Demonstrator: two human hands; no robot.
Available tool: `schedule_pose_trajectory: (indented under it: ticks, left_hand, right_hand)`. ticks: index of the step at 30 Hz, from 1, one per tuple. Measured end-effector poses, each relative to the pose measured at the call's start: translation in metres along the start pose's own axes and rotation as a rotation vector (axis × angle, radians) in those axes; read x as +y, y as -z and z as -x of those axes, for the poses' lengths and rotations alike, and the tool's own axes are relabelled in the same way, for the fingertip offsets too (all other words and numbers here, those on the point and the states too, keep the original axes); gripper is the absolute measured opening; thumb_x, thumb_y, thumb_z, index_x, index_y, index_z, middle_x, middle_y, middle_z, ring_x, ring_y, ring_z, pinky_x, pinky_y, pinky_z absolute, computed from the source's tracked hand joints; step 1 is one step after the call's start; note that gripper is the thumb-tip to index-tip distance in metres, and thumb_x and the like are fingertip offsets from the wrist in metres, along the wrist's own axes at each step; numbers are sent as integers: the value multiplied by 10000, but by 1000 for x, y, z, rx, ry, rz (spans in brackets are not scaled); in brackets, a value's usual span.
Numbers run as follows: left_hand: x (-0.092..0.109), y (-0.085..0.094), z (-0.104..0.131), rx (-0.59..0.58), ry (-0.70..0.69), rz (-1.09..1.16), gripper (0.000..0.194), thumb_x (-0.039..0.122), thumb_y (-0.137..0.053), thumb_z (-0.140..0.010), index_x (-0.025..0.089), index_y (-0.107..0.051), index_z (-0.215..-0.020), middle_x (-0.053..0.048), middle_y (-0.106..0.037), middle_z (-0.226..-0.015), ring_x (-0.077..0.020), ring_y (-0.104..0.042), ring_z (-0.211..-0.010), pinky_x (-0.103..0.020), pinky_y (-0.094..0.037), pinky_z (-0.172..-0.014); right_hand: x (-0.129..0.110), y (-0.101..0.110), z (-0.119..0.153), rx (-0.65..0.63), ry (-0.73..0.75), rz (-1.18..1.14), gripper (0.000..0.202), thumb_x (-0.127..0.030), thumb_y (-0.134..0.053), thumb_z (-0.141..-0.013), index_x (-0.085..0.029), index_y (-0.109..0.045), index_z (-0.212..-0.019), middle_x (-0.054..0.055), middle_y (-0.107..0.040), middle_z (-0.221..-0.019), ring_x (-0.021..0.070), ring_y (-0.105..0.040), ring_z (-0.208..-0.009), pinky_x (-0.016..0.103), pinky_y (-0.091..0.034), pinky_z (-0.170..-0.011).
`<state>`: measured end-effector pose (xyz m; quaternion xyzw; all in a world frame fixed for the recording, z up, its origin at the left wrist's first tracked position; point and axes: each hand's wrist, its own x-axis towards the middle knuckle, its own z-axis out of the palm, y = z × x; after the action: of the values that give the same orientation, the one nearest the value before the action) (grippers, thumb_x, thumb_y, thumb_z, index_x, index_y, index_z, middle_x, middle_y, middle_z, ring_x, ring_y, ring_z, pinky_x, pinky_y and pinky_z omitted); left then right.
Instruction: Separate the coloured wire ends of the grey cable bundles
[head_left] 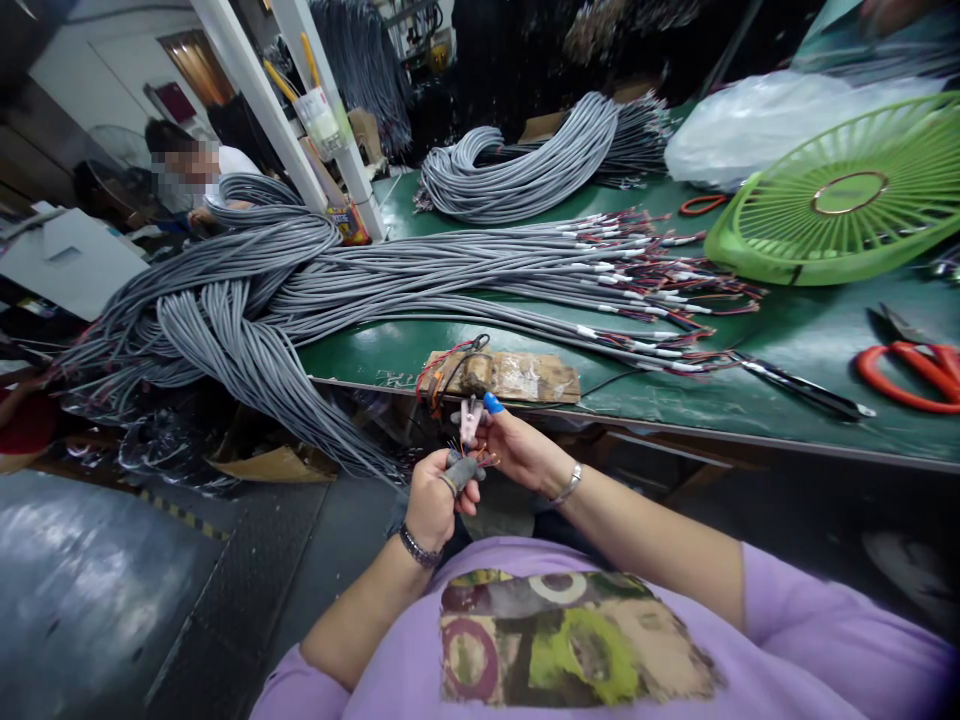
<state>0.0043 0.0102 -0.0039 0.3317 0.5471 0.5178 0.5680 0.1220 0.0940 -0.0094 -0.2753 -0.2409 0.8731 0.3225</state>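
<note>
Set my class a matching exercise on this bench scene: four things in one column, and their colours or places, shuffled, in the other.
Things
1. Bench
2. Cables
3. Block
4. Cap on the right hand

Colours and places
A. Blue
B. Just beyond the hands, at the near edge
C. Green
D. Grey

Pairs: 1-C, 2-D, 3-B, 4-A

Green fan (851, 193), grey cables (517, 175).
</note>
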Motion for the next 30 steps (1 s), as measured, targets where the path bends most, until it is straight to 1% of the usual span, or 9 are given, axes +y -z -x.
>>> schedule_pose_trajectory:
  ticks: [3, 7, 10, 13, 17, 21, 24, 26, 30]
  left_hand:
    - [-1, 2, 5, 16, -27, 13, 277, 395, -671, -691, 154, -558, -612, 22, -566, -449, -58, -441, -307, -166, -305, -320]
    - [-4, 5, 9, 60, -53, 32, 290, 414, -683, -692, 156, -560, -642, 18, -587, -478, -63, -466, -329, -167, -325, -340]
    - [-9, 5, 10, 82, -67, 27, 301, 427, -680, -704, 156, -560, -655, 11, -607, -500, -72, -500, -353, -166, -336, -355]
    - [-14, 4, 11, 82, -80, 14, 309, 438, -667, -727, 156, -557, -664, 8, -618, -510, -84, -530, -370, -171, -357, -369]
    - [-18, 6, 12, 39, -81, -27, 307, 434, -644, -760, 156, -556, -665, -1, -631, -526, -98, -559, -392, -181, -385, -387]
    - [-17, 11, 13, -58, -68, -110, 277, 412, -656, -756, 149, -586, -701, -14, -650, -560, -110, -590, -431, -193, -431, -422]
    - [-18, 12, 13, -78, -54, -147, 277, 408, -667, -744, 145, -593, -704, -14, -645, -551, -110, -588, -427, -193, -437, -422]
    - [-20, 10, 13, -42, -54, -103, 277, 406, -663, -743, 148, -580, -691, -10, -640, -537, -106, -575, -406, -188, -420, -405]
    - [-23, 3, 11, 77, -48, 102, 256, 386, -659, -732, 156, -557, -686, 4, -621, -501, -104, -547, -368, -186, -385, -375]
  right_hand:
    - [1, 7, 6, -10, -60, 9, 454, -599, -553, -798, -153, -638, -784, 40, -626, -711, 118, -552, -604, 238, -450, -556]
    - [5, 14, 21, -74, -82, 121, 410, -534, -716, -679, -152, -647, -809, 33, -632, -784, 105, -541, -640, 241, -446, -609]
    - [10, 11, 32, -76, 28, 292, 358, -405, -800, -614, -150, -637, -805, 1, -608, -726, 88, -496, -616, 230, -402, -601]
    - [11, 3, 37, -46, 156, 441, 332, -393, -789, -619, -145, -616, -759, -14, -596, -677, 94, -486, -612, 243, -381, -608]
    - [12, -3, 37, -18, 202, 513, 323, -419, -760, -628, -153, -587, -691, -24, -574, -610, 103, -478, -586, 263, -386, -614]
    - [19, -1, 34, 49, 201, 512, 281, -388, -735, -643, -152, -586, -671, -24, -558, -612, 95, -451, -573, 253, -357, -587]
    - [23, 0, 32, 105, 186, 525, 244, -345, -723, -636, -150, -577, -645, -27, -538, -592, 91, -426, -557, 247, -326, -557]
    - [24, 0, 32, 128, 193, 528, 224, -317, -720, -621, -153, -567, -629, -36, -522, -571, 88, -413, -544, 246, -317, -550]
    - [25, -2, 33, 154, 223, 505, 202, -304, -692, -636, -170, -543, -617, -49, -498, -543, 89, -399, -525, 251, -312, -546]
